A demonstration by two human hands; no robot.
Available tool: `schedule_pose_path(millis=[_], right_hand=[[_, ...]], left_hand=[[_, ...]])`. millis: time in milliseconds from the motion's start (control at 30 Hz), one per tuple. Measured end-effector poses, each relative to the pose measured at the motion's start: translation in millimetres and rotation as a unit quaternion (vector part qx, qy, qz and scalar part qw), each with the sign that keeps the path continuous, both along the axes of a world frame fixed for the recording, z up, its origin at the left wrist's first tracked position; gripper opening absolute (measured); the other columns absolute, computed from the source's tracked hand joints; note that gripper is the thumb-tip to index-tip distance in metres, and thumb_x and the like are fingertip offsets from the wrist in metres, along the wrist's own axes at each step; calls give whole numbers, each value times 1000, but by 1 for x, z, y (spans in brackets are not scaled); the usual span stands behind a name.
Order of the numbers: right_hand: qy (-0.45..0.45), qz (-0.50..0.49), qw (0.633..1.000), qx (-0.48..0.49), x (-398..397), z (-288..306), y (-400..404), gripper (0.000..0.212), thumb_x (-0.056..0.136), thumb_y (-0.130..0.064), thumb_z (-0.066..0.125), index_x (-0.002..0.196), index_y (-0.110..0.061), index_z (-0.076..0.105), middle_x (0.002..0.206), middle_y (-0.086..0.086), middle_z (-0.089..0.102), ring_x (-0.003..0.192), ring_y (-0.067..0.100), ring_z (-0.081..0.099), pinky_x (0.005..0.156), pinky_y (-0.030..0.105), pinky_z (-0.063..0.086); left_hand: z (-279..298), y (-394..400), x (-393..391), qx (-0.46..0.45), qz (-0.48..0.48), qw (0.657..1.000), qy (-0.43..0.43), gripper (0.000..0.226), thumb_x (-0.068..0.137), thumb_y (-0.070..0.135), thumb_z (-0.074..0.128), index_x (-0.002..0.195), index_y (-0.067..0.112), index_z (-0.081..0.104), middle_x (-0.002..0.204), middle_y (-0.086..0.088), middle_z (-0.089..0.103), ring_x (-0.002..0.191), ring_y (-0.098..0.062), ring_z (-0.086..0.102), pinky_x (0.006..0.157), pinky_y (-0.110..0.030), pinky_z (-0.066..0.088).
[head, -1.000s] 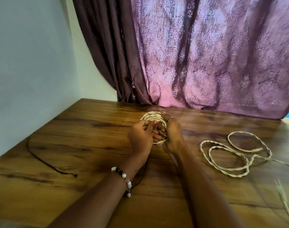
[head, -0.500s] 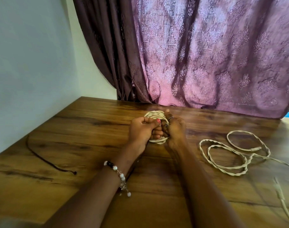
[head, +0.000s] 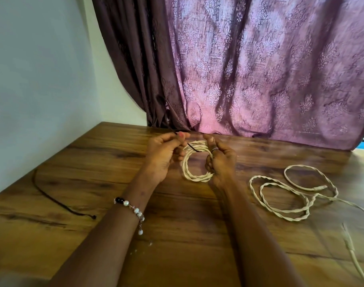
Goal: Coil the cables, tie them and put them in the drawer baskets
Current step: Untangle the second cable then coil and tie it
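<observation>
While your right hand (head: 220, 162) grips the cream coil (head: 194, 162) upright above the tabletop (head: 114, 162), your left hand (head: 163, 152) pinches the dark tie (head: 194, 147) (crossing the coil's top), just left of it.

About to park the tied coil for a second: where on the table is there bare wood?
Bare wood lies between the dark cord and the left hand, and along the back by the curtain. The right side is crowded: the loose cream cable sprawls beside the right hand, which holds the coil.
</observation>
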State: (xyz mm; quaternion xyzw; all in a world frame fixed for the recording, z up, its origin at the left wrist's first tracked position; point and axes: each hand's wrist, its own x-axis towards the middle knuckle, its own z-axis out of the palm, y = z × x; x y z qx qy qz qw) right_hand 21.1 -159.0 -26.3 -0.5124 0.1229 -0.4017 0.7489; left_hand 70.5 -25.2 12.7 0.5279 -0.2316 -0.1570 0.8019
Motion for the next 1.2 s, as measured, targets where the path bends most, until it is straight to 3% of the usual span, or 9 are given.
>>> schedule_pose_path(millis=[133,333,533,633,733,833,900,1067,1200], right_hand=[[2,-10,1000,-8,1,2,3,19,90,-18,62,101,-7,72,76,12,38,36,6,18,37,16,14],[0,-5,1000,-4,-3,7,6,10,87,-11,66,93,-12,74,56,-4,54,36,6,20,38,18,15],[6,-24,999,-22,-6,7,3,15,86,-12,68,100,-9,73,47,-8,46,36,6,20,36,15,17],[3,-33,999,-24,-8,8,1,13,84,-10,69,96,-11,73,53,-5,54,38,7,21,36,15,18],[-11,-33,999,-8,-7,10,2,15,82,-4,70,96,-7,72,67,5,64,36,4,29,34,15,23],[-24,-24,999,0,-6,11,2,14,81,1,69,92,-7,71,71,5,70,36,2,37,33,14,24],[-20,-18,1000,-7,-7,12,2,11,81,1,69,84,-10,71,68,1,71,34,2,36,33,13,24],[-7,3,999,-42,-8,13,4,9,82,1,67,85,-6,72,62,0,68,32,5,31,34,15,24],[-8,33,997,-69,-10,15,7,13,82,3,66,94,1,70,57,-1,64,33,5,32,35,15,25]], left_hand=[[-2,3,11,-22,112,993,-24,11,89,17,63,82,13,71,75,5,69,47,0,44,43,-16,39],[5,13,22,-148,102,972,148,7,86,8,64,90,11,69,71,3,69,61,-5,61,62,-19,52],[9,19,27,-214,62,950,218,3,87,7,63,85,9,64,68,-3,66,63,-13,66,61,-23,57],[11,17,22,-171,41,969,172,10,88,1,58,89,8,65,65,-2,64,58,-12,62,55,-22,54],[8,9,8,-46,16,997,59,20,88,-7,52,91,5,67,58,-2,61,49,-11,56,49,-23,48],[-3,-5,-5,83,-9,996,-35,25,90,-6,48,83,5,69,57,-2,55,47,-11,46,43,-21,39],[-9,-11,-8,137,25,985,-99,24,92,0,51,81,9,70,54,5,55,46,-6,44,44,-18,34],[-11,-12,-7,149,82,970,-174,11,90,13,62,87,10,72,53,14,60,46,6,51,47,-10,37],[-11,-10,-5,143,91,969,-182,8,87,15,66,82,15,72,72,-1,71,64,-7,61,60,-24,47]])
